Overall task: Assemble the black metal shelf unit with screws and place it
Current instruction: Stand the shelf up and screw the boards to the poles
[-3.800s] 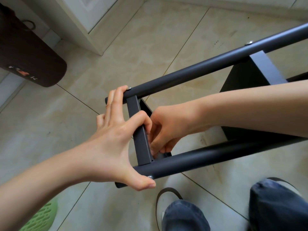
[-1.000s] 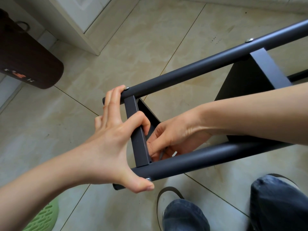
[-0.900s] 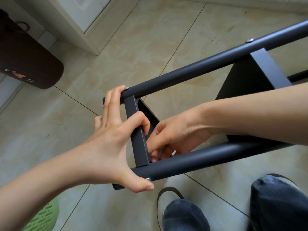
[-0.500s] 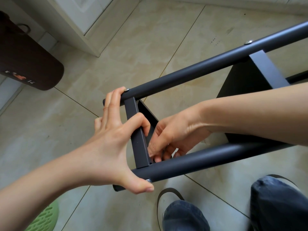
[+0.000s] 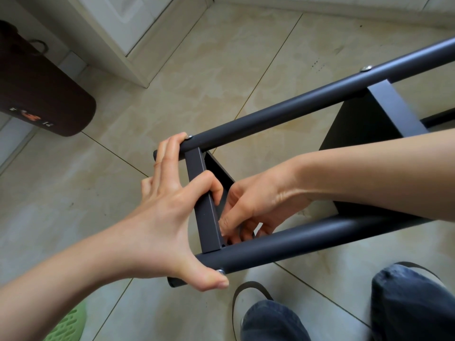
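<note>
Both hands work at the near-left end of the black metal shelf unit (image 5: 283,114), which lies on its side on the tiled floor (image 5: 73,193). The left hand (image 5: 170,217) is spread across that end: its long fingers reach up onto the far tube (image 5: 320,94) beside a screw head (image 5: 189,137), its index finger hooks over the flat crossbar (image 5: 205,207), and its thumb presses the end of the near tube (image 5: 307,239) right next to another screw head (image 5: 220,271). The right hand (image 5: 256,207) reaches in from the right between the 2 tubes, fingers curled and fingertips bunched at the inner corner where the crossbar meets the near tube; whatever they pinch there is hidden, so I cannot tell what it grips. A 3rd screw head (image 5: 366,68) sits on the far tube farther right, above a dark shelf panel (image 5: 364,129).

At far left a dark brown padded cushion (image 5: 37,94) leans near a white door frame (image 5: 128,33). A green perforated basket (image 5: 66,326) shows at the near-left edge. Blue-jeaned knees (image 5: 406,303) and a shoe (image 5: 248,299) fill the near right.
</note>
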The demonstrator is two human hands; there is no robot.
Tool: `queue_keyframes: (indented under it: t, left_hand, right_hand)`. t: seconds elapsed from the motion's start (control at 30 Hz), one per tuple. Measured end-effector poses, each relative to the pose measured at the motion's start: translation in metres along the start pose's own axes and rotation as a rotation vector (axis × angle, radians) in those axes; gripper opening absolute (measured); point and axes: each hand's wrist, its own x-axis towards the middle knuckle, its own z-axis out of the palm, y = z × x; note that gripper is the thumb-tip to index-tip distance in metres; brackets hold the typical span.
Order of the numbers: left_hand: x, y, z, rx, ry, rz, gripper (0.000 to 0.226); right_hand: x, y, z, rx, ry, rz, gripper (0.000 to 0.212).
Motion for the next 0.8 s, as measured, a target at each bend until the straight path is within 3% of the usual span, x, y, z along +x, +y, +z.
queue_keyframes:
  t: [0.27, 0.63, 0.8]
  left_hand:
    - [0.0000, -0.0010, 0.0004, 0.014, 0.004, -0.003, 0.086]
    - [-0.0002, -0.0006, 0.0002, 0.007, 0.004, -0.009, 0.087]
    - [0.0001, -0.0021, 0.0010, -0.003, 0.002, -0.013, 0.088]
  right_hand:
    - [-0.0010, 0.0032, -0.0036, 0.090, -0.051, -0.062, 0.018]
    - [0.0045, 0.0007, -0.0021, 0.130, -0.040, 0.053, 0.015]
    - [-0.0013, 0.0020, -0.0063, 0.169, -0.080, 0.003, 0.016]
